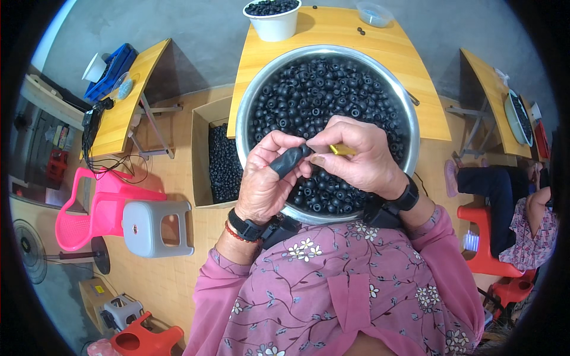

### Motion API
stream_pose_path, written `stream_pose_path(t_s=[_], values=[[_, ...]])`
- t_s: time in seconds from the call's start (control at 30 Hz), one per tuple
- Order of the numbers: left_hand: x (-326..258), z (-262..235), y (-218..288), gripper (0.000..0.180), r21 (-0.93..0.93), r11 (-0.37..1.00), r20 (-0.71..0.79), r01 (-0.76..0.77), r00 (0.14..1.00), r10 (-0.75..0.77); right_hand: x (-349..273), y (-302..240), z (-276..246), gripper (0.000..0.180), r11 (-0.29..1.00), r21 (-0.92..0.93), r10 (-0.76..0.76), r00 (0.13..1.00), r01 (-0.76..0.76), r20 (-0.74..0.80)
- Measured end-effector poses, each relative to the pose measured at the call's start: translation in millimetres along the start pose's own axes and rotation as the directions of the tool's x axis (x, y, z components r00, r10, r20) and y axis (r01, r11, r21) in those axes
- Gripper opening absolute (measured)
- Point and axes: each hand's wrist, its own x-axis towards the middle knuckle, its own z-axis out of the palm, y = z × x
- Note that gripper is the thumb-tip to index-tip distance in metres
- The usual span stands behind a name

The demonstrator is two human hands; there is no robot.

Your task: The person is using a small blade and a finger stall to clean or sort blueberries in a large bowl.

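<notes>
My left hand point(259, 181) is closed in a pinch over a metal basin point(242, 127), a black rubber finger sleeve point(287, 163) on its thumb. Between its fingertips is a small round black rubber part point(306, 150). My right hand point(369, 155) meets it fingertip to fingertip and grips a small tool with a yellow handle point(342, 149); the tool's working end is hidden or too fine to make out. Beneath both hands, many black ring-shaped rubber parts point(320, 89) with holes fill the basin.
The basin overlaps a wooden table point(427, 113) bearing a white tub point(273, 25) of black parts and a clear bowl point(374, 14). A cardboard box point(202, 148) of parts stands left, near a grey stool point(145, 228) and pink chair point(113, 199). Another person point(496, 196) sits at right.
</notes>
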Motion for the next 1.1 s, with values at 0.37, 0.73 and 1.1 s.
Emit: stream_pose_path(t_s=[0.37, 0.73, 1.1], values=[[0.0, 6.9, -2.3, 0.012, 0.128, 0.991, -0.045, -0.035, 0.998, 0.041, -1.4, 0.2, 1.3, 0.017, 0.994, -0.104, -0.036, 0.999, 0.038, 0.025], [0.7, 4.9, -4.3, 0.013, 0.123, 0.991, -0.037, -0.061, 0.997, 0.066, -2.6, 3.3, 4.8, 0.014, 0.995, -0.093, -0.05, 0.999, 0.049, -0.016], [2.1, 1.6, -5.5, 0.016, 0.076, 0.992, -0.03, -0.105, 0.994, 0.108, -1.5, 2.2, 4.7, 0.019, 0.996, 0.005, 0.09, 0.995, -0.09, -0.043]])
